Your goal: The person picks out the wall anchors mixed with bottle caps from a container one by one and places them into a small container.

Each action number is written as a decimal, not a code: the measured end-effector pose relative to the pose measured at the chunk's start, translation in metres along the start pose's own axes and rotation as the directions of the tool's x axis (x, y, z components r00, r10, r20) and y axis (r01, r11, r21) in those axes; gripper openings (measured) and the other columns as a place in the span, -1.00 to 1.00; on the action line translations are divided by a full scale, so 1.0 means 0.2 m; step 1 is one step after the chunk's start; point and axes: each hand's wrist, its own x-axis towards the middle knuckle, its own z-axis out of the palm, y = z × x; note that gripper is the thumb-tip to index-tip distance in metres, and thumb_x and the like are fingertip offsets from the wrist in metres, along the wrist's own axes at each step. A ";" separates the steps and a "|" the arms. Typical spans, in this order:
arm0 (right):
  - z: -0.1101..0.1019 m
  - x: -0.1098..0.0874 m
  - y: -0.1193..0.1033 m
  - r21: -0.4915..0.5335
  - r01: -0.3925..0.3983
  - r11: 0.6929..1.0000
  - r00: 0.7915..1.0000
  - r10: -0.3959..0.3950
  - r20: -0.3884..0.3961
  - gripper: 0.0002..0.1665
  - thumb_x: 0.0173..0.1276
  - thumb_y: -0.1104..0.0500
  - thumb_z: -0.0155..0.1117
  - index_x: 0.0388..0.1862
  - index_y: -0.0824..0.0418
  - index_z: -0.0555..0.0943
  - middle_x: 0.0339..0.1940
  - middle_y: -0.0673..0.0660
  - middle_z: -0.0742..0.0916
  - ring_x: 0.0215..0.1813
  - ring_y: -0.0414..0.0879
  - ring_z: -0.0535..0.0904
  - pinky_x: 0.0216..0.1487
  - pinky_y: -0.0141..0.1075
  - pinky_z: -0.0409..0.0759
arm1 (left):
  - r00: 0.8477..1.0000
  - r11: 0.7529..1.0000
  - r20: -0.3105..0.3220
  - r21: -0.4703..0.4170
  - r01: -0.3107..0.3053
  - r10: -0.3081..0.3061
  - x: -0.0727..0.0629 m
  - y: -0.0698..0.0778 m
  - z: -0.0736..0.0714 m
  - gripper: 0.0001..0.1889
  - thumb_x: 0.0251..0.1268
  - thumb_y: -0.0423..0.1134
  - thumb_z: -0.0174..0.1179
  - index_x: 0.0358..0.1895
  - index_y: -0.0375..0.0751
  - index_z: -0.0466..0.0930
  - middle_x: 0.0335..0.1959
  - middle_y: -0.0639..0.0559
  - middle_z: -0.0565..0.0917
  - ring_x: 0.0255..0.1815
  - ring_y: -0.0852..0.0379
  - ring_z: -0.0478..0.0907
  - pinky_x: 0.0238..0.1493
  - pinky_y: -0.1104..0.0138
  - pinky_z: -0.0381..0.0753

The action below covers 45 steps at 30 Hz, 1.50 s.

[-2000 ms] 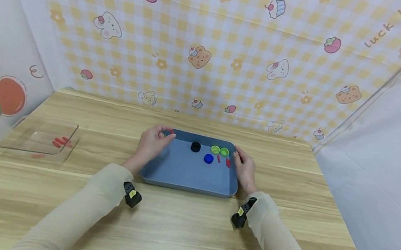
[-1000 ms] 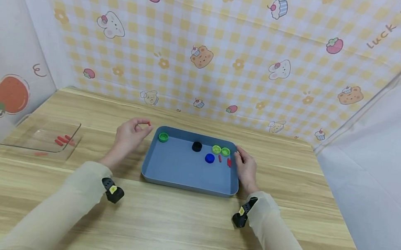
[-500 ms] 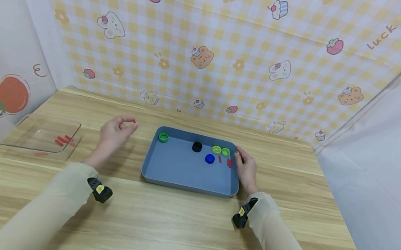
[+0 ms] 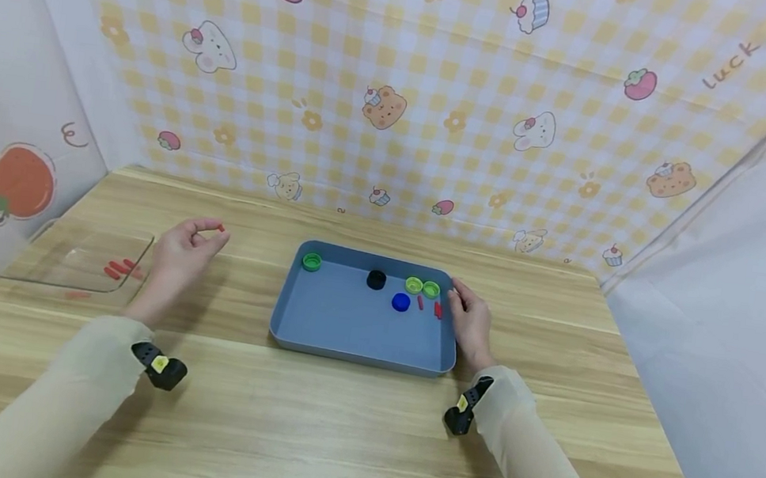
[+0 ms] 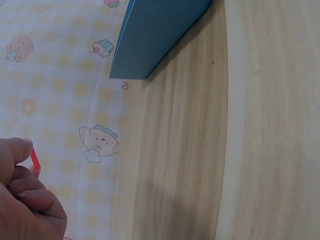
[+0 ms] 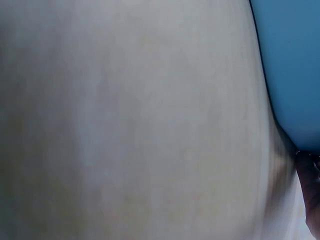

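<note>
Between thumb and index finger, my left hand [image 4: 178,254] pinches a small red stick [image 4: 221,228], above the table near the clear container [image 4: 151,241] on the left. The red stick [image 5: 35,158] also pokes out past the fingertips in the left wrist view. My right hand [image 4: 470,321] holds the right wall of a blue-grey tray [image 4: 350,331] near its far corner; only one dark finger [image 6: 309,190] shows against the tray's outer wall in the right wrist view. Inside the tray lie a green cap [image 4: 311,262], a black cap [image 4: 375,279] and a blue cap [image 4: 401,302].
Two yellow-green caps [image 4: 414,285] sit side by side near the tray's right end, with red sticks [image 4: 438,310] close to the right wall. Several red sticks [image 4: 114,270] are in the clear container. A patterned cloth [image 4: 378,159] hangs behind the wooden table [image 4: 301,436].
My left hand has moved left from the tray's far-left corner toward the clear container, still pinching the red stick. The green cap came into full view. My right hand stays at the tray.
</note>
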 end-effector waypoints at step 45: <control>0.00 0.00 0.00 -0.015 0.011 1.000 1.000 -0.011 -0.004 -0.55 0.48 0.19 -0.01 0.31 0.24 0.40 0.29 0.23 0.50 0.31 0.04 0.41 0.24 -0.12 0.40 | 0.971 0.982 -0.146 0.006 0.191 -0.188 0.02 -0.20 -0.40 -0.38 0.33 0.14 -0.01 0.29 -0.23 0.33 -0.58 0.24 0.39 -0.70 0.27 0.36 -0.71 0.30 0.32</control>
